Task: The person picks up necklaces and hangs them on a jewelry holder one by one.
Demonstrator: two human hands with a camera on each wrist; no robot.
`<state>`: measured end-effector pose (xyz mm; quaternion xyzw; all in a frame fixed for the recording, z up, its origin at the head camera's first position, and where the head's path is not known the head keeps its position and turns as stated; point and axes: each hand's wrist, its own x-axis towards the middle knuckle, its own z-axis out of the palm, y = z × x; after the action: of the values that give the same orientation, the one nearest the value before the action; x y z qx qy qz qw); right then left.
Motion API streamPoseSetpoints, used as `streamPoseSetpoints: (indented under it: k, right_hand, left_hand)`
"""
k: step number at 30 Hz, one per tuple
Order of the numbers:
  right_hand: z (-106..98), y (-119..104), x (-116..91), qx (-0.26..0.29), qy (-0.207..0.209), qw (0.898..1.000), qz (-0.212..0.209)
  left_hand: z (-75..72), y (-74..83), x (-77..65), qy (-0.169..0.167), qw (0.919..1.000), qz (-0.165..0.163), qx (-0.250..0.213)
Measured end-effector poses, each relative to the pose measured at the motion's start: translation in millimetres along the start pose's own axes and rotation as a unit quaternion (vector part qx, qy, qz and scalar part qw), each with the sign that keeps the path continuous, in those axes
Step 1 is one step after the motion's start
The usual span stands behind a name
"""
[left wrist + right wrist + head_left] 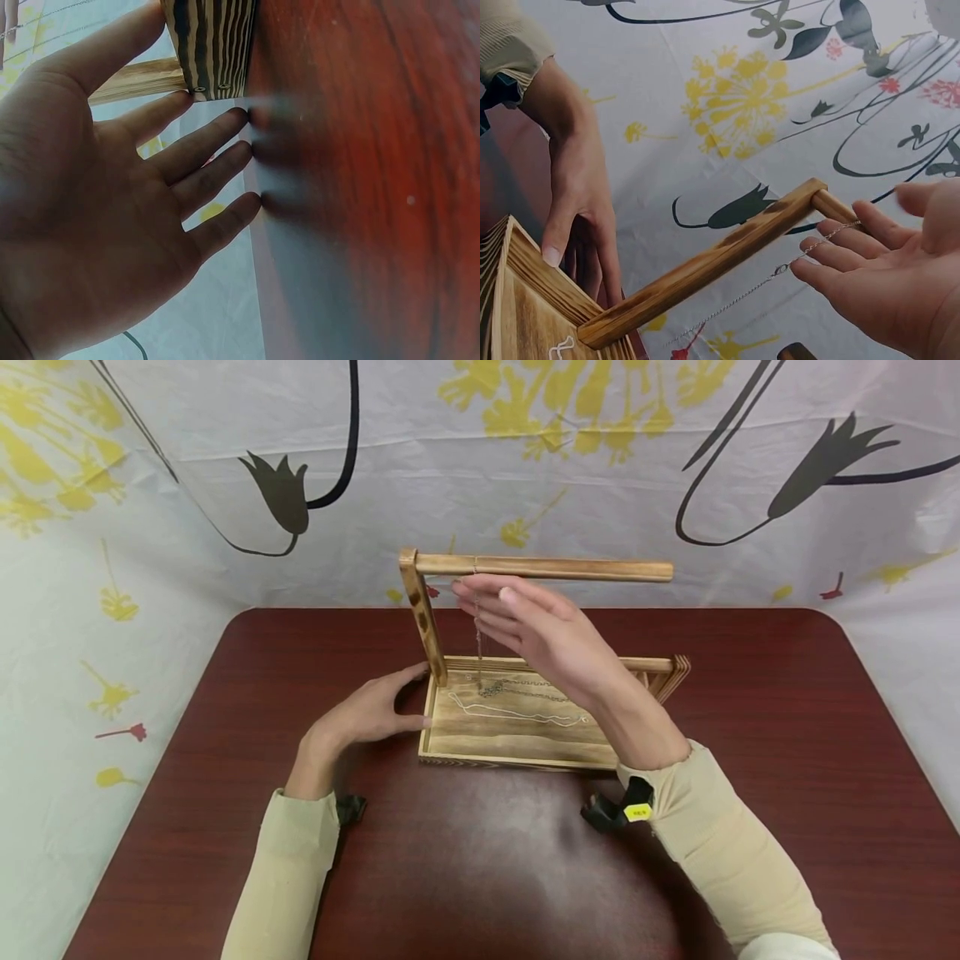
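A wooden jewelry stand has a tray (517,748) at its base, one upright post (422,614) and a round bar (600,568) on top. From the bar's left part hangs a thin silver necklace (731,304). My right hand (562,647), fingers extended, is just under the bar, its fingertips at the hanging necklace; no pinch shows. At the tray's left end, my left hand (360,714) touches the wood with thumb and index finger. Its other fingertips (238,116) rest on the table. A pale necklace (517,717) and a darker chain (491,690) lie in the tray.
The stand is on a dark red-brown table (480,877). Behind it hangs a white cloth (405,485) with yellow, red and grey plant prints. Black wrist straps (603,812) show at both sleeves. A slatted wooden end (671,677) forms the tray's right side.
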<state>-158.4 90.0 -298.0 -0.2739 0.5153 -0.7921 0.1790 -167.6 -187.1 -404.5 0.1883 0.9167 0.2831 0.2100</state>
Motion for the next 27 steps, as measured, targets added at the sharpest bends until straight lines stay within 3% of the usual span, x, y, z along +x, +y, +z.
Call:
streamPoseSetpoints:
  k: [7,27]
  right_hand:
    - [-6.5,-0.8,-6.1,0.039,0.008,0.999,0.005]
    - [-17.3,-7.9,-32.8,0.019,0.02,1.0,0.006]
  left_hand:
    - [-0.1,0.8,0.1,-0.002,1.0,0.001,0.001]
    - [-0.3,-1.9,0.1,-0.009,0.9999,-0.003,0.003]
